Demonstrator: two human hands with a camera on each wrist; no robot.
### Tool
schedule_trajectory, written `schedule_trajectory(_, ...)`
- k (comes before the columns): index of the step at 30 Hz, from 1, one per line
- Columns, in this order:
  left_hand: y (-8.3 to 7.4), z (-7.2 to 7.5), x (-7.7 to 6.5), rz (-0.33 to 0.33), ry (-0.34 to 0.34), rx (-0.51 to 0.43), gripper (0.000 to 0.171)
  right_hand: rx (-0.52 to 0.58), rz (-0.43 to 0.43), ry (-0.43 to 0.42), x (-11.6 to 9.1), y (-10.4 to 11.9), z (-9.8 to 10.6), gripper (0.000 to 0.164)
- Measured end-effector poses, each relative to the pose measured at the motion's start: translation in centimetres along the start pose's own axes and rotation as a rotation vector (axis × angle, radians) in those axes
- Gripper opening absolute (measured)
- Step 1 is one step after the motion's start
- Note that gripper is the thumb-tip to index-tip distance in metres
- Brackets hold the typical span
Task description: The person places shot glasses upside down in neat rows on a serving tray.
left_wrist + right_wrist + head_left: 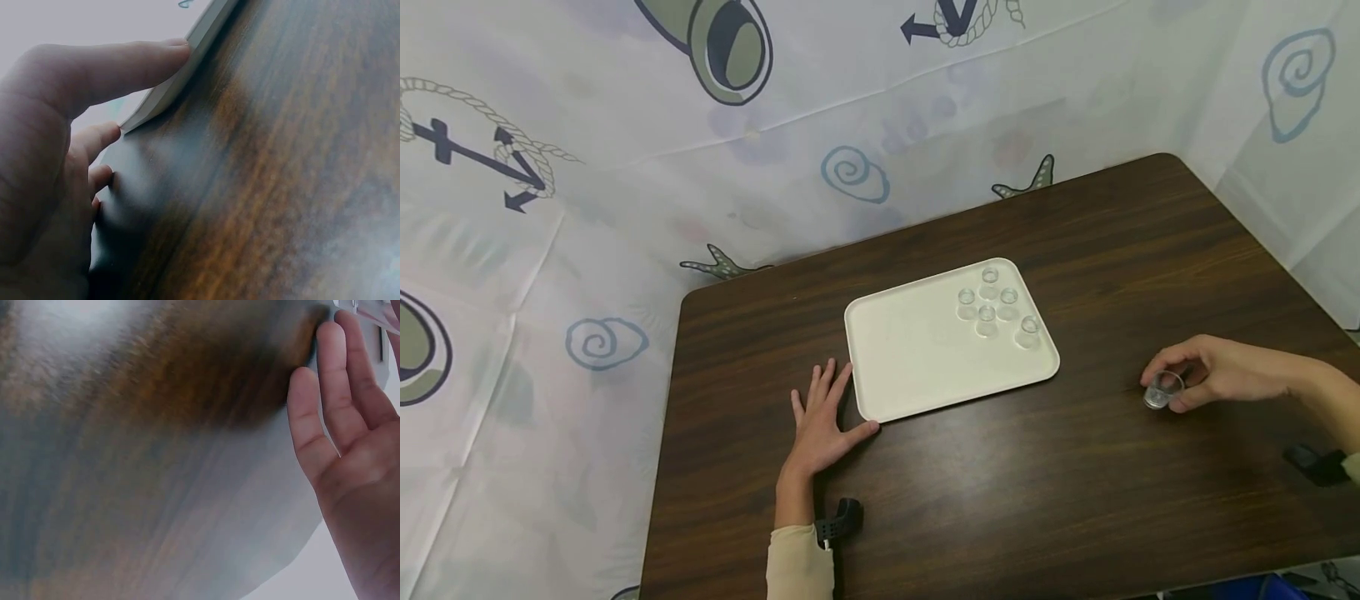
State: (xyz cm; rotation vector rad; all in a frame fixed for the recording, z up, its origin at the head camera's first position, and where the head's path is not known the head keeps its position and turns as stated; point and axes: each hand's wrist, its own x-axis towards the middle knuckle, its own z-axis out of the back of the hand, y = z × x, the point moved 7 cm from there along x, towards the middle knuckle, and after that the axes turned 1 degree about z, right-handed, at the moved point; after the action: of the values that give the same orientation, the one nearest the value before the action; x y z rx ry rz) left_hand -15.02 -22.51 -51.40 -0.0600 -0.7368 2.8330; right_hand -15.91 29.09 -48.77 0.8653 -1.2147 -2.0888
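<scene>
My left hand [820, 429] lies at the near left corner of a white tray [910, 358], fingers spread and straight, thumb and index fingertip right at the rim. In the left wrist view the thumb [137, 69] overlaps the edge of the tray. Off to the right of the tray, my right hand [1228, 371] pinches a small clear glass cup [1163, 390] between thumb and fingers, low over the table. Only a sliver of that cup shows in the right wrist view. Several similar clear cups [987, 321] stand grouped on the right part of the tray.
Everything sits on a dark wood-grain table [1000, 483]. Behind it and to the sides hangs a pale curtain [805, 108] with sea motifs. A black wrist device [842, 521] sits by the left sleeve, another [1315, 462] by the right.
</scene>
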Motion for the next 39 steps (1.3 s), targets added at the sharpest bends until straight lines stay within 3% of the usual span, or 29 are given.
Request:
schedule_trajectory(9, 0.1, -0.1, 0.0, 0.012, 0.006, -0.001, 0.098, 0.019, 0.081, -0.024, 1.0, 2.3, 2.4, 0.035)
schedule_trajectory(25, 0.2, -0.1, 0.1, 0.011, 0.001, -0.001, 0.098, -0.257, 0.107, -0.259, 5.6, 9.0, 5.6, 0.038)
schedule_trajectory(31, 0.2, -0.1, 0.0, 0.016, 0.004, -0.001, 0.098, -0.343, 0.119, -0.316, 7.6, 10.5, 5.5, 0.034)
schedule_trajectory(39, 0.1, 0.0, 0.0, 0.010, -0.002, -0.007, 0.098, -0.551, 0.134, -0.359, 10.0, 12.6, 4.3, 0.030)
